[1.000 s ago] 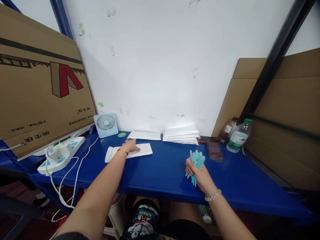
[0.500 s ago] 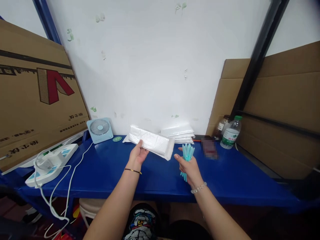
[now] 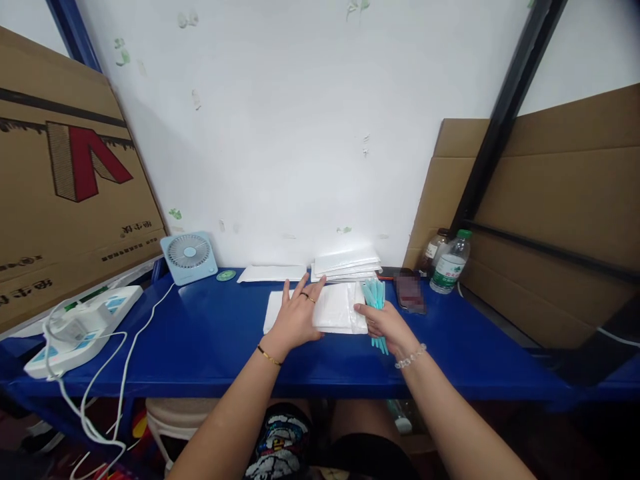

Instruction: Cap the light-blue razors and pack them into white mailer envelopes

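A flat white packet in a clear plastic sleeve [image 3: 340,313] lies on the blue table in front of me. My left hand [image 3: 299,313] rests on its middle, fingers spread. At the packet's right end, my right hand [image 3: 387,325] is closed around a bunch of thin light-blue plastic sticks [image 3: 374,295], which poke out above and below the fist. My right thumb is at the edge of the sleeve; whether it pinches the plastic I cannot tell. Behind the packet are a stack of similar white packets [image 3: 346,262] and a single white packet [image 3: 273,273].
On the blue table [image 3: 200,347], a small blue fan [image 3: 189,257] and a white power strip [image 3: 83,333] with cables stand left. A blurred dark phone-like object [image 3: 410,291], a green-capped bottle [image 3: 451,263] and a brown jar [image 3: 434,250] are right. Cardboard [image 3: 65,220] flanks the left side.
The white packet has come down from the air onto the table and lies level. My left hand has gone from gripping its lower edge to lying spread on top. My right hand still holds the sticks.
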The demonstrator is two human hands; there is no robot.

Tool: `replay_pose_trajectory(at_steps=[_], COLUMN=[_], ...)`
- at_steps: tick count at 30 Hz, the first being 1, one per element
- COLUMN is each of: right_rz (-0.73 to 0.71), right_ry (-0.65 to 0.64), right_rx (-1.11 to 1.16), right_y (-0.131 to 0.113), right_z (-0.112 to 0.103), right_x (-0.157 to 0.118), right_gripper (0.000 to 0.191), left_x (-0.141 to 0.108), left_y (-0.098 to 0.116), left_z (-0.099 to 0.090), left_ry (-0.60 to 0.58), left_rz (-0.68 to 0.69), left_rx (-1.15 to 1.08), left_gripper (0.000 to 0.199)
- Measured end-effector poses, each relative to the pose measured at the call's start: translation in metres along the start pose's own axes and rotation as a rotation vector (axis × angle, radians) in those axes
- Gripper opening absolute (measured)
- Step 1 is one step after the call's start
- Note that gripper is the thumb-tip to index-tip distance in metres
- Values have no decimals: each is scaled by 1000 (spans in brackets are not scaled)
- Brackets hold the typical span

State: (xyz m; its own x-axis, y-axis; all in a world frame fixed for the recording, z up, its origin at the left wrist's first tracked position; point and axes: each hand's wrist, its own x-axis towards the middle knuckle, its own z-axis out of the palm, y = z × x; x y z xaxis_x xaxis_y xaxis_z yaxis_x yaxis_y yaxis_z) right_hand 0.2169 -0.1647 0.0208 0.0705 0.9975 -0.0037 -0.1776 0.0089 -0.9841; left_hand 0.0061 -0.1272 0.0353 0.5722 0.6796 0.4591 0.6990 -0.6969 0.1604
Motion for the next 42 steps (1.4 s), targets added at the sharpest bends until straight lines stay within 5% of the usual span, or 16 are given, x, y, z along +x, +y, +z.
replay_pose_trajectory(at_steps=[3, 6, 12, 21, 26, 29, 34, 36, 39, 42], right_rz=[-55, -309, -571, -553, -410, -456, -477, -541, -728, -919], right_ry=[69, 195, 148, 129, -114, -229, -497, -405, -162, -117], right_rx=[7, 148, 347, 108, -285, -402, -507, -535, -587, -777], right_y=[-13, -41, -95, -82, -98, -115, -124, -120, -114, -117], right_z=[-9, -18, -10, 28, 43, 44, 36, 36, 38, 39], right_x=[-3, -5, -6, 11, 16, 17, 31, 39, 48, 51], right_gripper=[30, 23, 29, 33, 43, 50, 43, 40, 38, 38], left_x=[13, 21, 32, 34, 35, 31, 22, 21, 24, 27], left_y=[0, 3, 22, 39, 29, 19, 7, 6, 4, -2], left_z=[5, 8, 3, 14, 21, 19, 17, 19, 22, 22], left_ry=[-16, 26, 70, 203, 210, 174, -96, -86, 96, 163], left_rz=[-41, -119, -220, -183, -213, -185, -84, -101, -213, -251], left_rx=[-14, -70, -219, -667, -891, -1093, -1605, -1677, -1627, -1581], left_gripper=[96, 70, 55, 55, 59, 65, 70, 69, 57, 43])
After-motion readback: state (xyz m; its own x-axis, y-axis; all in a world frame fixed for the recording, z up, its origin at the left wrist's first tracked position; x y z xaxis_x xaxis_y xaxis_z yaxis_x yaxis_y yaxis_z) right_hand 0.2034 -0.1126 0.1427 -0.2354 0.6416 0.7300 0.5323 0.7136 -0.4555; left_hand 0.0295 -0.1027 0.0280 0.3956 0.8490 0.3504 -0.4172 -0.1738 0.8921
